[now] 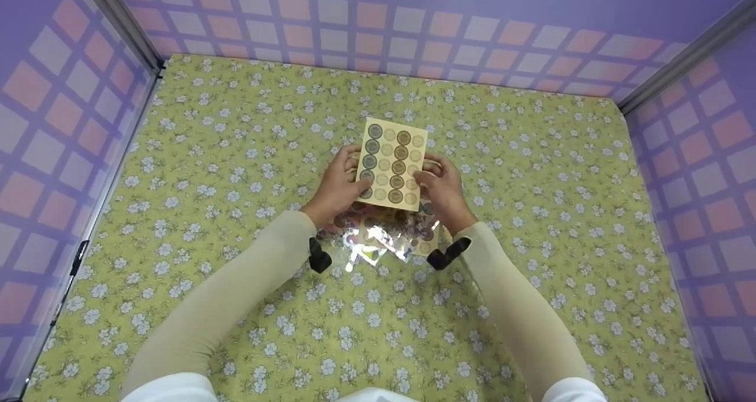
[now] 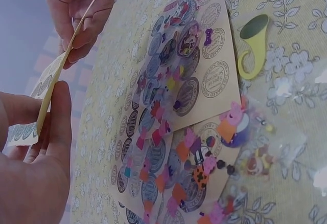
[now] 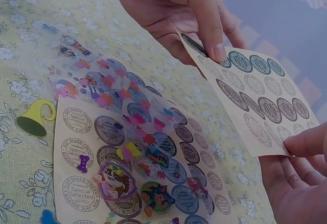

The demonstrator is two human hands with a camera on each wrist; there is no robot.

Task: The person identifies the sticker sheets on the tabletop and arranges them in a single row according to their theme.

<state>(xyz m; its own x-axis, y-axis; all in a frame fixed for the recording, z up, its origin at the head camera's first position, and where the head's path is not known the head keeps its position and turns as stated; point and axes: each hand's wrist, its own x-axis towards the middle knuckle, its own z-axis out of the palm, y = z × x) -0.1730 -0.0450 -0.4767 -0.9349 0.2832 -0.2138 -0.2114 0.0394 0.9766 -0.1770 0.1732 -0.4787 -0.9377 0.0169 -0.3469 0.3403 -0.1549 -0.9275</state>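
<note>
A cream sticker sheet (image 1: 393,163) with rows of round dark and pale stamp-like labels is held up between both hands. My left hand (image 1: 338,183) pinches its left edge, thumb on the printed face and fingers behind. On the opposite edge, my right hand (image 1: 444,186) grips in the same way. The right wrist view shows the sheet slightly bowed, raised above the pile. Below it lie more cream sheets of round labels (image 3: 79,144), partly covered by clear sheets with colourful cartoon stickers (image 2: 189,147).
A yellow horn-shaped sticker (image 2: 255,45) lies beside the pile on the flowered yellow tablecloth (image 1: 236,307). Glare whitens part of the clear sheets in the head view. Purple walls with pink and white squares (image 1: 372,15) enclose the back and both sides.
</note>
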